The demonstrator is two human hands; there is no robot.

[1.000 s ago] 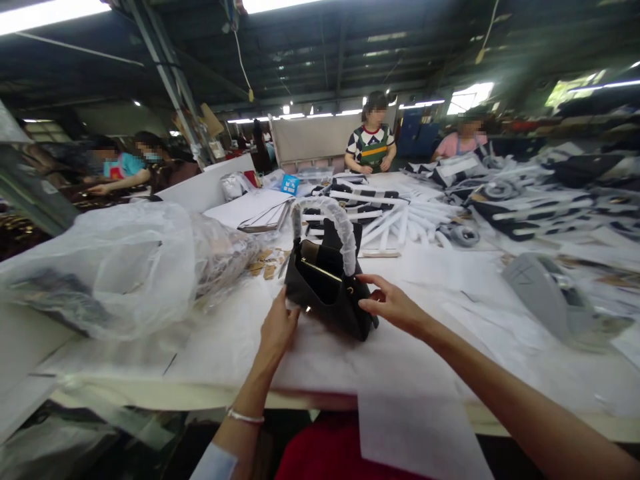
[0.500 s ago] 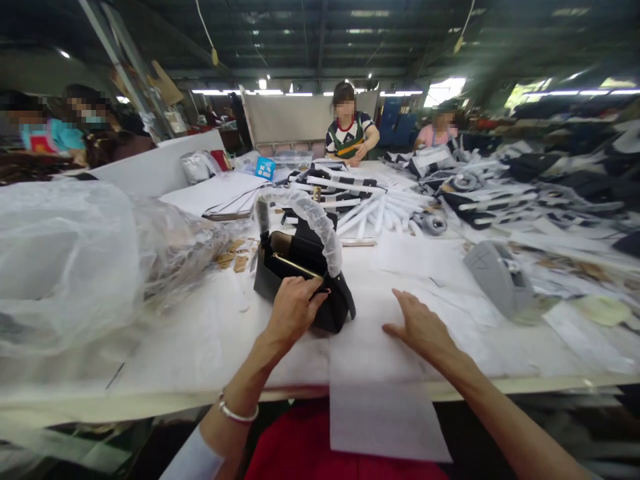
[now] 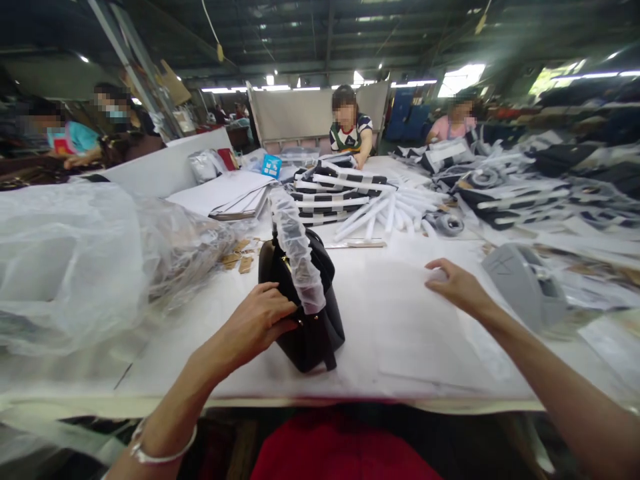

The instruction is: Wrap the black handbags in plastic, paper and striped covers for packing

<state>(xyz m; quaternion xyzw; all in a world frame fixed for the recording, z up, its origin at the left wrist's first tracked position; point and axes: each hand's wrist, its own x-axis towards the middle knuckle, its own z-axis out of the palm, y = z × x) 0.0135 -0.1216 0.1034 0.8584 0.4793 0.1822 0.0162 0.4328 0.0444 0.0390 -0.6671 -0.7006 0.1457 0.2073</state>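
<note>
Turned end-on since before, black handbag sits clamped in left hand — right hand rests open on paper.

I'm looking at a factory-scale bag-making workshop. One long white tabletop runs away from me, with wrapped black-and-white straps heaped toward its far edge and more bag parts along its right. A black handbag with a foam-wrapped handle stands near the near edge. Clear plastic sacks pile up at the left edge. Other workers sit at the far side under strip lights and bare steel roof beams.
</note>
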